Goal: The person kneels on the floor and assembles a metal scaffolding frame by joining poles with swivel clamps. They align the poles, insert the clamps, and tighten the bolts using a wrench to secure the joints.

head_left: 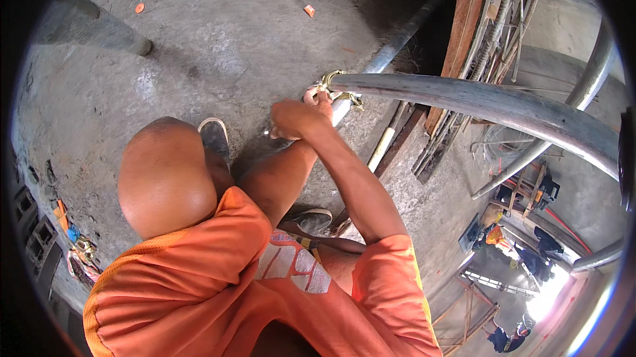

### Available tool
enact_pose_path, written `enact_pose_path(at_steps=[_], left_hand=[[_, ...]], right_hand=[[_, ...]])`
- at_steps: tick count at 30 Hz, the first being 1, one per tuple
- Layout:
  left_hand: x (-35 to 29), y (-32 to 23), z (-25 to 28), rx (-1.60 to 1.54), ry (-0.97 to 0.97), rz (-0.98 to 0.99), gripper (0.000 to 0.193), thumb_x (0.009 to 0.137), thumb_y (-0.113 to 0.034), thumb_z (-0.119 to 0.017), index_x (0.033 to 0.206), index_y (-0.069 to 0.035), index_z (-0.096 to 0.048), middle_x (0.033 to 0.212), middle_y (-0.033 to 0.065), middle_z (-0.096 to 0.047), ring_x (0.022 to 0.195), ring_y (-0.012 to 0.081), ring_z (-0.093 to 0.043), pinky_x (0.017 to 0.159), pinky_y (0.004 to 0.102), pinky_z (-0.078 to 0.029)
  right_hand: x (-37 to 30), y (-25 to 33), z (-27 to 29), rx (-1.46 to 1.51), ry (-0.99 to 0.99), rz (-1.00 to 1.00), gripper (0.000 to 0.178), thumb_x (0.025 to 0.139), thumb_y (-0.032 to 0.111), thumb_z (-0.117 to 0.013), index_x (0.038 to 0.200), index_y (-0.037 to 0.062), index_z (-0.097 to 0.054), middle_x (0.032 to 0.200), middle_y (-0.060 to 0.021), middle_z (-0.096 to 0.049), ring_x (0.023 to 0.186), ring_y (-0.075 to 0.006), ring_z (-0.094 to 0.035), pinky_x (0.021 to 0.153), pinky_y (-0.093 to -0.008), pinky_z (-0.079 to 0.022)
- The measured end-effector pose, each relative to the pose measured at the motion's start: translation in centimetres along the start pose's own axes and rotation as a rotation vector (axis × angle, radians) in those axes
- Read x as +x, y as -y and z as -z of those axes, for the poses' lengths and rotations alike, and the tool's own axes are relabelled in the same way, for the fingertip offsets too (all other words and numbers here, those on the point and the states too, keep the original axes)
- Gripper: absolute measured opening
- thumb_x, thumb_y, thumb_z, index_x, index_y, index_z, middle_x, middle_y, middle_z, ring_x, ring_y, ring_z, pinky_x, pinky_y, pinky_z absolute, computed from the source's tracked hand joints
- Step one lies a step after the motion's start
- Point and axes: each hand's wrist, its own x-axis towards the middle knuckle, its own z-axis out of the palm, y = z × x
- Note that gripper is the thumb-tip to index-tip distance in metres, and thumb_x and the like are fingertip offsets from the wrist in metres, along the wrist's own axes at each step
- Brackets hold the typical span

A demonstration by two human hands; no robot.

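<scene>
A brassy scaffold clamp [329,80] sits where the end of a long grey metal pipe [464,95] meets a second metal pipe [391,52] lying on the floor. My forearms cross in front of me. The fingers of my left hand [324,105] are closed at the clamp, partly hidden behind my right wrist. Just to the left of it, my right hand [291,118] makes a fist. A small shiny metal end shows beneath that fist; the rest of what it holds is hidden.
Boards and rebar [474,39] lie at the right, beside a slanting pipe [530,155]. Another thick pipe [99,25] enters from the far left. Hollow blocks [41,234] stand along the left edge. Further off at lower right are a ladder [500,284] and a person [513,337].
</scene>
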Motion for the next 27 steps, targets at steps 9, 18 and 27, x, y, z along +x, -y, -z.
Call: enact_pose_path(at_steps=[9,18,27], left_hand=[[0.4,-0.1,0.6,-0.034,0.065,0.012,0.043,0.107,-0.032,-0.055,0.132,0.002,-0.048,0.116,0.0178,-0.065,0.104,0.0278,-0.068,0.091,0.0388,-0.056],[2.4,2.3,1.1,-0.029,0.167,-0.106,0.039,0.104,-0.027,-0.059,0.129,0.002,-0.052,0.111,0.0129,-0.064,0.096,0.0196,-0.064,0.084,0.0347,-0.055],[0.3,-1.1,-1.0,-0.22,-0.057,0.136,0.035,0.101,-0.012,-0.06,0.131,0.003,-0.054,0.121,0.017,-0.067,0.108,0.0229,-0.064,0.096,0.0359,-0.05]], right_hand=[[8.7,3.6,-3.6,0.073,0.119,-0.024,0.025,0.09,0.011,-0.063,0.109,0.0044,-0.077,0.117,-0.0184,-0.073,0.103,-0.0397,-0.071,0.09,-0.047,-0.057],[5.4,1.8,3.6,0.076,-0.662,0.16,0.031,0.098,0.016,-0.053,0.117,-0.0082,-0.056,0.108,-0.0282,-0.069,0.097,-0.0422,-0.071,0.089,-0.0558,-0.054],[1.1,-7.8,7.4,0.676,-0.987,-0.32,0.03,0.099,0.02,-0.05,0.116,-0.0044,-0.051,0.102,-0.0342,-0.068,0.1,-0.0502,-0.066,0.09,-0.056,-0.05]])
